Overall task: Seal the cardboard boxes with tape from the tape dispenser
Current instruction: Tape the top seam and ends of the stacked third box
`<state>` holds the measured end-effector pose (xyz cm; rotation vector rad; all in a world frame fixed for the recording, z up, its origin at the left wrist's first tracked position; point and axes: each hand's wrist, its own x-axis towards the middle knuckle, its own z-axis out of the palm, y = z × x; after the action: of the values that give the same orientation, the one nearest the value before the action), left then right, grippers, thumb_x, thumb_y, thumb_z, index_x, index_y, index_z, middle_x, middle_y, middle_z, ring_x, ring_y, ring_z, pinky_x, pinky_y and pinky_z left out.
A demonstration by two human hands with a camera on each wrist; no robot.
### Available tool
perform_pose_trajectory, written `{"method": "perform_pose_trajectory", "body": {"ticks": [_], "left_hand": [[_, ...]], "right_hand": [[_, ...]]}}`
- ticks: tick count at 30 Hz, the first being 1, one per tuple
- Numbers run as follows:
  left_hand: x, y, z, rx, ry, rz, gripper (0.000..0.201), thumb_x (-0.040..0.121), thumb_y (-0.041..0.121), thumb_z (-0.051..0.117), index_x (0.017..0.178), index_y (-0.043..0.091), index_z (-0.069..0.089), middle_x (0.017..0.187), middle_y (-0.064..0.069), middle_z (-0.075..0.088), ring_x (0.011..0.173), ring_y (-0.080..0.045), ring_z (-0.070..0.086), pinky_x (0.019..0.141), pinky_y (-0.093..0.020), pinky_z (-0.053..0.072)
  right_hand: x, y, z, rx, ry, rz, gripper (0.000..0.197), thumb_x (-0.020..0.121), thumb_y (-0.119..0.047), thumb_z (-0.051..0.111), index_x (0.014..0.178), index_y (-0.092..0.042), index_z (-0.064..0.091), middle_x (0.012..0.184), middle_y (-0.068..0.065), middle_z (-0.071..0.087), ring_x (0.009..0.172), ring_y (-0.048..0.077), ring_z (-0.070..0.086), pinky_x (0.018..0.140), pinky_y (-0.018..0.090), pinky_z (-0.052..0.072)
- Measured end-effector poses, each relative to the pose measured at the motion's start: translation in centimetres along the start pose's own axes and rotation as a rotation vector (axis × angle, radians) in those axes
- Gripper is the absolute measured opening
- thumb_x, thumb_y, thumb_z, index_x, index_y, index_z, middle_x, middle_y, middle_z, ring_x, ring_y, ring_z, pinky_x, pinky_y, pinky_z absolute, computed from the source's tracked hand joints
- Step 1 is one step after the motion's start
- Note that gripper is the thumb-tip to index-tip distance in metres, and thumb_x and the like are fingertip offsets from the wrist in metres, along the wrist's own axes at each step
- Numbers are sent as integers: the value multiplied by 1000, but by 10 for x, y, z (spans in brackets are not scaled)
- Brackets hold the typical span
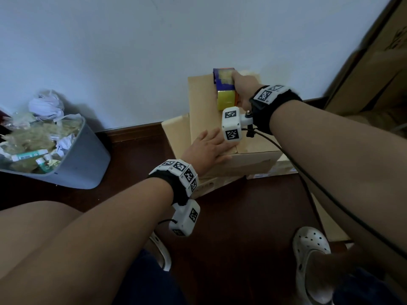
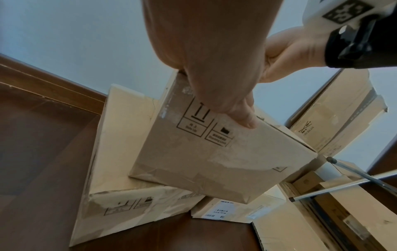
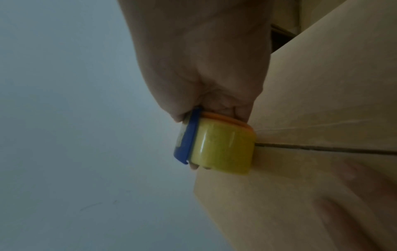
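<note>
A brown cardboard box (image 1: 202, 106) sits on top of other boxes against the wall, its flaps closed with a centre seam (image 3: 322, 149). My right hand (image 1: 241, 89) grips a blue and orange tape dispenser (image 1: 223, 84) with a yellowish tape roll (image 3: 223, 149), held at the far end of the seam. My left hand (image 1: 207, 148) lies flat on the near left part of the lid, fingers straight, its thumb (image 2: 242, 117) over the box's front edge. The box's front face (image 2: 204, 161) bears printed handling marks.
A grey waste bin (image 1: 77, 164) stuffed with crumpled paper stands left on the dark wood floor. A larger box (image 2: 120, 144) lies beneath, with flattened cartons (image 2: 335, 122) and a metal rod (image 2: 343, 185) to the right. My white clogs (image 1: 312, 260) are below.
</note>
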<state>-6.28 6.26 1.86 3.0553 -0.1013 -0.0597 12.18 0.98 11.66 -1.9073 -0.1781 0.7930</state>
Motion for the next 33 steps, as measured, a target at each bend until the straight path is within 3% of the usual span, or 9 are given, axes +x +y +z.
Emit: {"method": "perform_pose_trajectory", "body": {"ticks": [7,10,13,16,18,20,23,30,33], "left_hand": [[0,6,-7,13,-53,-21,53,100,49,31,150,31,27,157,2,25,148,-22,11,119,-44,8],[-1,10,-14,9,-96,-52,53,101,43,33,150,24,26,158,0,22,148,-22,10,119,-40,5],[-1,12,-18,75,-132,-43,62,94,41,20,152,20,21,159,-2,19,148,-24,5,119,-41,5],[1,9,-16,76,-132,-30,75,83,48,5,150,22,26,157,-1,23,147,-22,11,117,-42,9],[2,9,-14,75,-110,-27,80,79,54,-1,148,28,31,156,3,26,146,-20,14,116,-41,10],[3,9,-13,64,-119,-41,62,91,51,14,149,32,27,157,4,25,146,-20,12,117,-42,9],[3,12,-17,40,-111,-58,51,100,39,35,149,28,28,158,3,22,148,-19,6,118,-42,8],[-2,20,-29,14,-108,-70,54,99,26,43,150,20,27,159,-1,18,148,-18,8,119,-39,6],[0,18,-26,9,-78,-64,51,98,26,45,147,20,34,159,-2,21,148,-19,10,118,-39,10]], "right_hand": [[-13,11,1,10,0,-39,51,98,-44,39,131,-7,53,105,8,53,88,24,57,94,44,53],[-25,22,3,32,-7,-12,31,100,-43,40,86,-18,54,96,7,54,71,18,55,84,38,54],[-36,33,4,55,17,4,38,98,-46,40,72,-20,45,93,10,55,80,25,57,88,45,53],[-48,42,4,69,12,16,40,97,-47,41,73,-16,51,90,11,64,84,33,63,89,48,52],[-60,47,3,133,10,28,40,97,-45,42,80,-13,58,107,17,70,100,38,66,89,48,51],[-75,53,1,206,-8,39,38,99,-41,42,84,-11,60,115,21,67,99,35,66,87,47,51],[-99,59,-3,299,-13,62,33,101,-36,42,84,-12,57,105,16,68,86,27,62,78,40,50],[-149,71,-7,261,-21,84,29,101,-34,41,87,-13,56,95,9,66,80,24,64,74,35,54],[-163,85,-7,137,-10,67,40,99,-39,41,108,-4,61,100,11,68,86,25,66,75,35,54]]}}
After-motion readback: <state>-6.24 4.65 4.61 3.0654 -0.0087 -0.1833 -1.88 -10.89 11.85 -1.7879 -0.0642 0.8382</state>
